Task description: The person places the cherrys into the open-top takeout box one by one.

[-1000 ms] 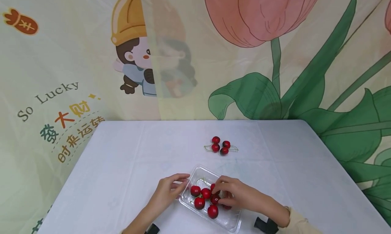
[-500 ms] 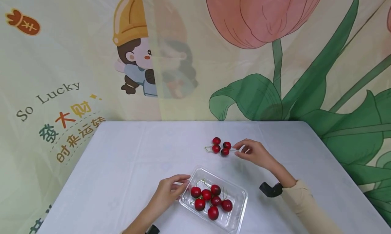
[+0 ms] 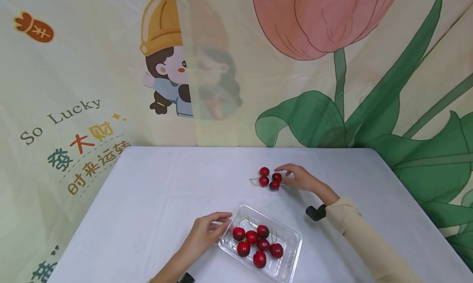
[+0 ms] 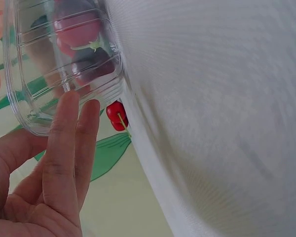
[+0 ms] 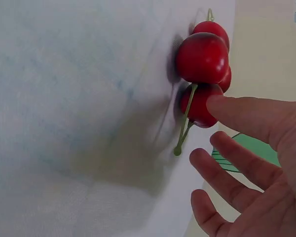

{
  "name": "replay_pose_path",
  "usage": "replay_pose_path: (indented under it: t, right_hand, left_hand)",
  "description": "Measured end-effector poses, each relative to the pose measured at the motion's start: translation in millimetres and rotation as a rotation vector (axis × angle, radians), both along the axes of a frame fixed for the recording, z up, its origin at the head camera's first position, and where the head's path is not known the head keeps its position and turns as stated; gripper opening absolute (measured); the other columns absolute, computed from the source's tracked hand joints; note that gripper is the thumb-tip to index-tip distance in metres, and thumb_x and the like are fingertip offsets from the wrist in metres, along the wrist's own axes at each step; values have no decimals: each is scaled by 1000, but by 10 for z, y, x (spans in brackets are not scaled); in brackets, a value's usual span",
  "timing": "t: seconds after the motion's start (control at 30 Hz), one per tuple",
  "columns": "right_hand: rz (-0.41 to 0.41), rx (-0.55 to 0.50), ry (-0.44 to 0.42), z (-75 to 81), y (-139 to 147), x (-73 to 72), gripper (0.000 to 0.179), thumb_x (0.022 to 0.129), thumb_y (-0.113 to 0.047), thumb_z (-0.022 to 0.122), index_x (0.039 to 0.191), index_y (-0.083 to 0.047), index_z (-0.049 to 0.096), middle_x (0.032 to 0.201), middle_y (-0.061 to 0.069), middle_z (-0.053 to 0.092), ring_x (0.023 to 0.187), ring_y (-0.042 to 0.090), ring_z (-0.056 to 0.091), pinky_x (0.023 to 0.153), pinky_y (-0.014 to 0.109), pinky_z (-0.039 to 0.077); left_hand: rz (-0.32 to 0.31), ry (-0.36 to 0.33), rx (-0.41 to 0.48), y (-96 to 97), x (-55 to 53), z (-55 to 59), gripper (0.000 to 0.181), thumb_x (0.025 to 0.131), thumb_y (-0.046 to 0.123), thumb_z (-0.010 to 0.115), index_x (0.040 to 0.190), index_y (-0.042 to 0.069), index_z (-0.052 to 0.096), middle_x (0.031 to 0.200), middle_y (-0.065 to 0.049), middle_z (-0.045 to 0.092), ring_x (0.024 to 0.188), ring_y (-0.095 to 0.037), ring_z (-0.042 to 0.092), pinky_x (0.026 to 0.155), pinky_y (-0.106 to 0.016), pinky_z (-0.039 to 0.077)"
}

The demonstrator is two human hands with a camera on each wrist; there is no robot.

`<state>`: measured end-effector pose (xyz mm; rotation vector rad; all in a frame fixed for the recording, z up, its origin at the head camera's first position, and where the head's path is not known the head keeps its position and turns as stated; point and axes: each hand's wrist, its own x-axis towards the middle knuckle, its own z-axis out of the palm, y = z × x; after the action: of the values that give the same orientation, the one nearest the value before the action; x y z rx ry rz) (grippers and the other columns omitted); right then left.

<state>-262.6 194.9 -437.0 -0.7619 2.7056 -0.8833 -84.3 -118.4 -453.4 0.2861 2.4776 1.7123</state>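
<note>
My left hand [image 3: 207, 231] rests its fingertips against the left end of a clear plastic tray [image 3: 281, 270]; in the left wrist view two straight fingers [image 4: 61, 148] lie by its wall. Inside the tray several dark red cherries [image 3: 260, 259] with green stems are bunched together. Farther back, my right hand [image 3: 301, 178] reaches over a small cluster of cherries [image 3: 264, 181]. Its thumb [image 5: 237, 111] overlaps a red cherry [image 5: 200, 106] with a stem in the right wrist view, while the other fingers are spread and loosely bent.
A white cloth covers the table [image 3: 177, 184]. Behind its far edge hangs a printed backdrop [image 3: 229, 131] with a tulip and a cartoon figure. A black wrist mount [image 3: 315, 213] sits below the right forearm.
My right hand has left the cherries in the tray and moved back to the far cluster, then slightly left onto its right side. The left hand stays at the tray.
</note>
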Motion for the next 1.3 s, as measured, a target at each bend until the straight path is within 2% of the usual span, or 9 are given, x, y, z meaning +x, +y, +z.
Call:
replay_pose_path:
  t: [0.13, 0.3, 0.57, 0.83, 1.1, 1.3]
  right_hand:
    - [13, 36, -12, -23, -37, -33, 40, 87, 0, 70, 125, 1, 61, 124, 21, 61, 104, 36, 56, 88, 49, 51]
    - [-9, 42, -20, -76, -55, -61, 39, 83, -5, 76, 120, 1, 64, 113, 16, 66, 103, 33, 57, 91, 51, 47]
    - [3, -29, -23, -106, 2, -13, 38, 82, -4, 77, 117, 2, 65, 107, 13, 68, 98, 31, 59, 86, 45, 54]
    - [0, -111, -9, -150, 125, 63, 39, 82, -7, 78, 118, 1, 65, 108, 13, 67, 91, 25, 63, 73, 26, 57]
    - [68, -175, 45, 7, 192, 203, 41, 83, -9, 77, 121, 1, 63, 111, 15, 67, 92, 27, 64, 77, 34, 58]
    - [97, -212, 77, 157, 214, 314, 43, 83, -10, 77, 123, 0, 63, 112, 14, 67, 92, 25, 65, 80, 32, 58]
  left_hand:
    - [1, -1, 0, -2, 7, 7, 29, 93, 14, 67, 119, 1, 67, 105, -19, 69, 89, -33, 70, 59, -23, 59]
    - [-2, 9, 15, 3, 5, 1, 28, 93, 12, 66, 118, 0, 67, 105, -20, 69, 89, -34, 70, 58, -23, 58]
    - [-3, 3, 4, -1, 2, -1, 28, 93, 12, 66, 119, 0, 67, 105, -20, 69, 89, -34, 70, 58, -23, 59]
    - [-3, 5, 14, 6, 17, 1, 29, 92, 12, 67, 118, 0, 67, 105, -20, 69, 87, -32, 71, 57, -24, 59]
    - [-3, 10, -17, -1, 7, 7, 28, 92, 10, 66, 119, 0, 66, 106, -21, 69, 88, -34, 70, 58, -23, 59]
    - [-2, 7, -17, 6, 9, 12, 28, 92, 10, 67, 119, 0, 66, 106, -21, 69, 88, -33, 71, 58, -24, 59]
